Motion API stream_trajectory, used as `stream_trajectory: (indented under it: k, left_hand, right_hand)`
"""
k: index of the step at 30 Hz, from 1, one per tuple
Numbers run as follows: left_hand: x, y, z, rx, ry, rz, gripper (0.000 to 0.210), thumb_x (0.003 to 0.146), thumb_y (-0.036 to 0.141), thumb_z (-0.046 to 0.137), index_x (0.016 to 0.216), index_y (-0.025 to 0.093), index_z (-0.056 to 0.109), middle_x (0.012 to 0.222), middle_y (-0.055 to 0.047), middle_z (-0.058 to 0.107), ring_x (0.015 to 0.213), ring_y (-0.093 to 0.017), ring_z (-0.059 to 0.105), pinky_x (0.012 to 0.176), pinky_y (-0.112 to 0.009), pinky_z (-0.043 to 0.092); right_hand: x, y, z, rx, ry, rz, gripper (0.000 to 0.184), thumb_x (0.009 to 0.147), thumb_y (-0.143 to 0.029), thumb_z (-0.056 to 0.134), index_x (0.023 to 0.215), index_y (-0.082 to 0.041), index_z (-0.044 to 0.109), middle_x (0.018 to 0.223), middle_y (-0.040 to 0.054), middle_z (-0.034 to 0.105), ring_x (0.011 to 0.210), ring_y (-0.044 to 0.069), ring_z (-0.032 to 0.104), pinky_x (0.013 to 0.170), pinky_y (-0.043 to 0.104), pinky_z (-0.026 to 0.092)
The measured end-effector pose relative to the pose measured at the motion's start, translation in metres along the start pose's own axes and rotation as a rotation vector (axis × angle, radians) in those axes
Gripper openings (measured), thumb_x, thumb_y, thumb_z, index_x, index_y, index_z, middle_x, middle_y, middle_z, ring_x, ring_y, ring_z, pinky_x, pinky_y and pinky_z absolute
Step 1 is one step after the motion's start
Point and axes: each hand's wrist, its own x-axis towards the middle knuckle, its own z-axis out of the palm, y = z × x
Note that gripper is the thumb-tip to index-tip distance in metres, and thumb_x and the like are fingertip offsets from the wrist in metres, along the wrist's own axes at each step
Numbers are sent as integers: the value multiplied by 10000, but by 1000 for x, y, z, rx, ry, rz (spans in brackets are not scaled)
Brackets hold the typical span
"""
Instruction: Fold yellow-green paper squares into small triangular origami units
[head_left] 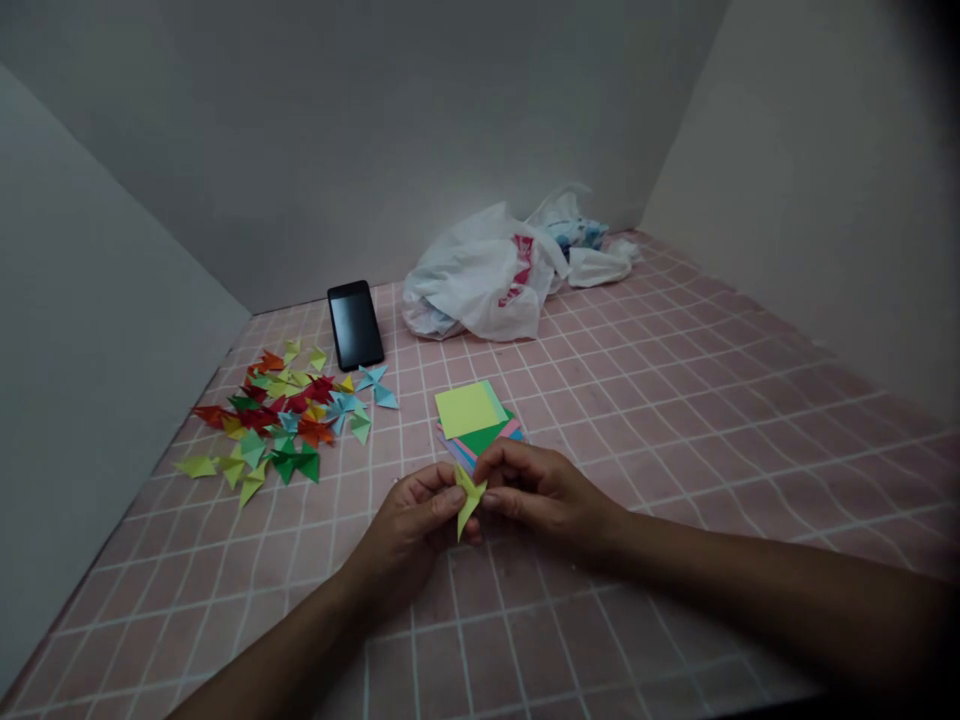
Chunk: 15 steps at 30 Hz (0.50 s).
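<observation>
Between my hands is a small yellow origami piece (468,503) with pointed tips, held just above the pink checked cloth. My left hand (420,520) is closed on its left side, the thumb lying across the paper. On its right edge, my right hand (544,495) pinches the paper between thumb and bent forefinger. Just beyond the hands lies a stack of coloured square paper (471,408), a yellow sheet uppermost, with green, pink, blue and purple sheets showing below. Parts of the fingers under the origami piece are hidden.
Left of the stack, several folded origami pieces (277,415) in red, green, yellow and blue lie in a pile. A black smartphone (355,325) is behind them. White plastic bags (480,270) rest near the back wall. Pale walls enclose the checked cloth (660,400).
</observation>
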Motion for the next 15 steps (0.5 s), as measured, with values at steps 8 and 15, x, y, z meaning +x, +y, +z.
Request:
stream_trajectory:
  k: [8,15]
  left_hand:
    - [-2,0,3,-66,-53,-1,134,774,213,800,769,115,709,705,-9,621,584,-72,582,577,-180,477]
    - [-1,0,4,-81,-58,6,131,776,204,800,772,111,707,715,-15,628,583,-69,578,564,-177,476]
  right_hand:
    - [-1,6,3,154,10,100,277,829,-373,748,962,-185,593,740,2,647,662,129,610,595,259,423]
    - [-1,9,4,212,20,125,362,820,-376,762,1073,-212,562,750,-18,620,672,133,610,600,258,428]
